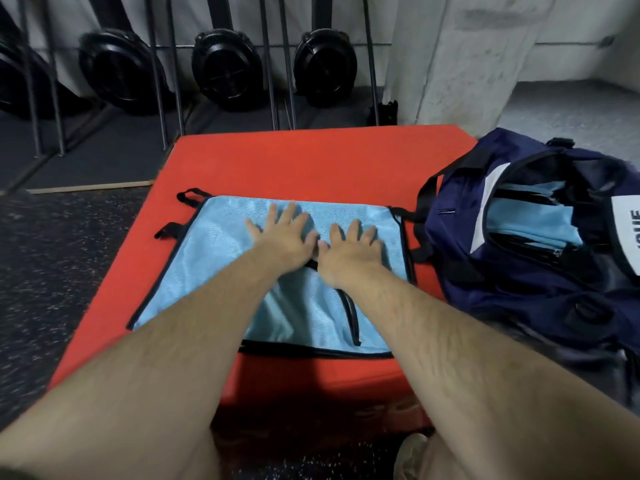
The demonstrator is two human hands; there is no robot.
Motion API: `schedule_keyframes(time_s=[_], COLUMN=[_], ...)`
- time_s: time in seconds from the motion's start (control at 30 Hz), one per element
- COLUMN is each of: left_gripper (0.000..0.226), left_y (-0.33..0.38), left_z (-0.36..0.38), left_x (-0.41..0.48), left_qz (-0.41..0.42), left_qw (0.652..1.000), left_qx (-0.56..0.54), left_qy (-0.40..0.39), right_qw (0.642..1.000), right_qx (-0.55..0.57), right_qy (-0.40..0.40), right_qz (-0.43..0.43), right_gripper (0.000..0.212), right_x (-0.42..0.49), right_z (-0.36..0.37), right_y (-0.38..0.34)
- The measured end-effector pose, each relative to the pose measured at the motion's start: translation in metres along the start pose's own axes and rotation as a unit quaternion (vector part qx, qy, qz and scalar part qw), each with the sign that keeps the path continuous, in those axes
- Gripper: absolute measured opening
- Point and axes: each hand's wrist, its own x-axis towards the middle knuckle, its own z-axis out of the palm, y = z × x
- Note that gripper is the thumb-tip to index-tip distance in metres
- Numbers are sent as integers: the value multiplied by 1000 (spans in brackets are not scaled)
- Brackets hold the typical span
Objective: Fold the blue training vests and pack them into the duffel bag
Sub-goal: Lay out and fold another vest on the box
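left hand (284,237) and right hand (349,249) are down flat side by side, fingers straight and spread, pressing on the blue training vest (221,271). it lies smooth on the red mat (311,161), black trim showing at its edges. just right of it sits the navy duffel bag (502,282), mouth open, folded blue vests (530,226) inside. its white panel (627,233) carries black letters, cut by the frame edge, unreadable. black round machines (227,69) line the far wall, beside a concrete pillar (460,57).
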Motion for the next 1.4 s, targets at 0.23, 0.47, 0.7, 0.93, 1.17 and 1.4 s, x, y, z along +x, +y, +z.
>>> schedule_keyframes(time_s=[0.23,0.47,0.7,0.93,1.17,1.4], left_gripper=[53,48,51,56,52,64], left_y=[-2,-48,-109,-117,-128,-155], left_z=[-5,-11,-10,-11,-27,-30], left_x=[-9,-6,-15,-24,-38,-51], left_qz=[-55,-37,-43,-67,-66,-60], left_qw=[996,997,996,997,997,996], left_qx=[-57,-40,-36,-33,-28,1], left_qy=[-27,61,73,-3,-11,-72], right_qw=[998,974,961,972,966,953], right_qx=[34,74,75,21,-42,-60], right_qy=[12,86,77,22,-14,-28], right_qz=[-57,-197,-256,-235,-254,-297], right_gripper=[61,57,60,58,67,73], right_x=[18,-3,-6,2,-27,-98], right_z=[-9,-11,-1,8,-9,-20], right_y=[25,-51,-97,-105,-125,-147])
